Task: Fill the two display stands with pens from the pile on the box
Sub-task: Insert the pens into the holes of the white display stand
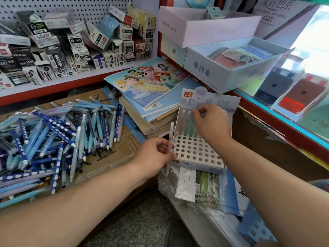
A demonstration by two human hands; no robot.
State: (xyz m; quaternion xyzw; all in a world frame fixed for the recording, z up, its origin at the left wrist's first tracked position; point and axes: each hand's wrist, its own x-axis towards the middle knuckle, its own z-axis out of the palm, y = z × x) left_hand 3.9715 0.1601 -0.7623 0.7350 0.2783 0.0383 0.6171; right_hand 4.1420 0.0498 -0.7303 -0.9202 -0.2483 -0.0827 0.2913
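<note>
pale pink pen (170,138) upright mid-frame, left hand (153,155) pinching its lower half, just beside the white holed display stand (197,154), right hand (211,122) pinching a teal pen (186,126) in the stand's back row, blue pen pile (53,132) on brown cardboard box (114,154) at left

I hold a pink pen (170,138) upright beside the white stand (195,154), a few green pens (187,125) in its back row; blue pens (53,136) lie heaped on the box (114,155).
</note>
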